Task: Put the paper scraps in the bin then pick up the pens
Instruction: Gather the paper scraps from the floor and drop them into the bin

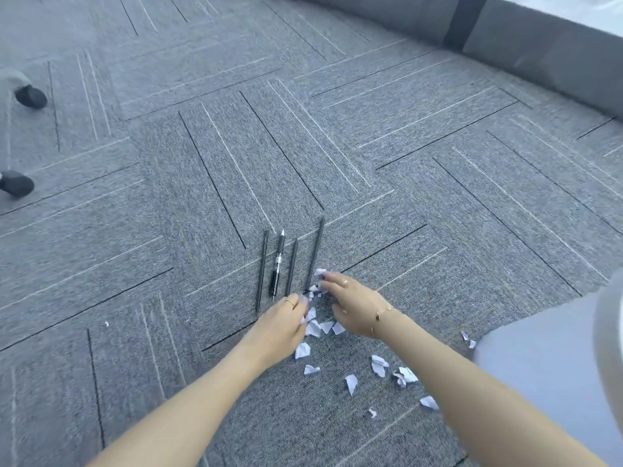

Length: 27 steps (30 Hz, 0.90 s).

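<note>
i see wide open carpet floor [337, 146] ahead and to the left, with a grey padded edge [539, 52] closing off the far right and two dark chair casters [30, 96] at the far left. a pale grey bin [556, 365] sits at the right edge, close beside my right forearm. four pens [278, 264] lie side by side, pointing away from me, just beyond the hands. my left hand [283, 321] has its fingers curled in around some paper scraps [313, 326], though i cannot tell how firm the hold is. my right hand [354, 305] is partly open, fingers spread low over scraps near the longest pen's near end, its grip unclear. more scraps lie loose on the floor between and just behind both hands, trailing right toward the bin.
</note>
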{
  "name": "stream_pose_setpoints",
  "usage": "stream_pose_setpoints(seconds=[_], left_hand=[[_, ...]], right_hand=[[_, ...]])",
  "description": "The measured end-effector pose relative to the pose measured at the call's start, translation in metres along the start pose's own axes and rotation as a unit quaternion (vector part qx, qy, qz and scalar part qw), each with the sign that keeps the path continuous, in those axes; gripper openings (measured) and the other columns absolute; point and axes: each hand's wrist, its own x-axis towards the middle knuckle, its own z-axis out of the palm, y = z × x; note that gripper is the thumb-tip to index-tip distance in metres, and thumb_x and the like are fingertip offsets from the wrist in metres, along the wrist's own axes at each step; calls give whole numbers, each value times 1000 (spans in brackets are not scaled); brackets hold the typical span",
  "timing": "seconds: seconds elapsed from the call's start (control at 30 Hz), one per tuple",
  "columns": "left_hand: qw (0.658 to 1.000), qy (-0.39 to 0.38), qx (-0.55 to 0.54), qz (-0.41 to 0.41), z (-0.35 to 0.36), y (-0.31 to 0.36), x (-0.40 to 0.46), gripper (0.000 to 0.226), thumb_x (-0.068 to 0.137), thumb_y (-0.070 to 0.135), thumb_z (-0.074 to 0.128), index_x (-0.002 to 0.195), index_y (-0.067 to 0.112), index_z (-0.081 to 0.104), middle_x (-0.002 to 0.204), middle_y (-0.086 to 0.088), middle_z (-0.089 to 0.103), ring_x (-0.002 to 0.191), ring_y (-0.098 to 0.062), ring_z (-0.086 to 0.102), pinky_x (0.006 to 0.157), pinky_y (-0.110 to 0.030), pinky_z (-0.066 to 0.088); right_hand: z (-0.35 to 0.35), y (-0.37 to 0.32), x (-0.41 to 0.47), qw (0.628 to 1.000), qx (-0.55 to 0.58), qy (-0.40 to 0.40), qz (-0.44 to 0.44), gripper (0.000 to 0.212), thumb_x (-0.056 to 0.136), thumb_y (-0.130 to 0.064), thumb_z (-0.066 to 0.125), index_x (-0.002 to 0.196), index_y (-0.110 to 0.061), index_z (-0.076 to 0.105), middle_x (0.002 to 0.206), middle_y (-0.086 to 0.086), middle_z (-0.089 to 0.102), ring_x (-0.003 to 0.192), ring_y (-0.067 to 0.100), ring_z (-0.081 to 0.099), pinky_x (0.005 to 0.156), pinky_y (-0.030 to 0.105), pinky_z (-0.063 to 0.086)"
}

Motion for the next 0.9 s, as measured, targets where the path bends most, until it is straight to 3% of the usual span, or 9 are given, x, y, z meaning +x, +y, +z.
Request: stream_pose_setpoints(seconds=[0.13, 0.23, 0.3, 0.4, 0.5, 0.67, 0.73, 0.9], left_hand=[[1000, 16, -22, 0, 6, -2, -9, 19, 91, 26, 47, 106, 16, 52, 100, 4, 50, 87, -6, 50, 81, -26, 51], [998, 49, -25, -9, 2, 2, -3, 26, 91, 25, 49, 114, 14, 53, 107, 3, 52, 91, -5, 51, 85, -19, 46], [998, 60, -10, 7, -1, 5, 8, 40, 91, 25, 49, 129, 13, 46, 129, -1, 48, 113, -11, 49, 101, -25, 40], [999, 13, 32, 37, 1, 12, 26, 55, 94, 29, 43, 144, 17, 24, 155, -1, 14, 142, -16, 14, 117, -38, 18], [997, -42, 52, 24, 8, 19, 38, 58, 97, 34, 33, 147, 19, 7, 155, 2, -10, 140, -10, -11, 112, -32, 4], [995, -65, 75, -6, 18, 25, 35, 56, 99, 32, 28, 147, 14, 5, 156, -5, -5, 144, -17, -2, 116, -34, 12], [993, -69, 93, 4, 19, 26, 27, 55, 99, 28, 27, 147, 12, 5, 156, -6, -3, 144, -18, 1, 117, -36, 15], [992, -97, 82, 23, 21, 31, -19, 49, 99, 23, 20, 146, 17, 6, 148, 4, -11, 136, -10, -12, 105, -32, -7]], right_hand=[[14, 1, -42, 998, -1, 10, -66, 45, 89, -17, 40, 132, -25, 46, 151, -7, 34, 139, 10, 31, 110, 32, 38], [13, 9, -50, 995, -2, 81, -54, 36, 87, -18, 45, 120, -17, 59, 140, -2, 49, 128, 16, 45, 107, 35, 43], [6, 15, -45, 992, -4, 129, -3, 36, 87, -17, 45, 121, -17, 58, 140, 0, 47, 126, 17, 45, 109, 35, 39], [-2, 24, -30, 985, -36, 149, 73, 46, 88, -18, 42, 134, -17, 45, 152, 4, 31, 137, 24, 32, 117, 42, 26], [-3, 33, -22, 980, -21, 138, 143, 53, 92, -26, 36, 144, -22, 27, 158, 1, 11, 146, 22, 7, 118, 41, 5], [11, 39, -39, 989, -17, 73, 126, 54, 98, -27, 27, 149, -19, 12, 159, 1, 5, 147, 18, 1, 118, 32, 2], [15, 35, -52, 991, -14, 63, 114, 54, 98, -26, 28, 149, -17, 13, 159, 0, 5, 147, 16, 1, 118, 30, 4], [23, 16, -96, 998, 8, 42, 55, 42, 99, -22, 32, 140, -15, 37, 155, -1, 24, 141, 15, 26, 118, 29, 18]])
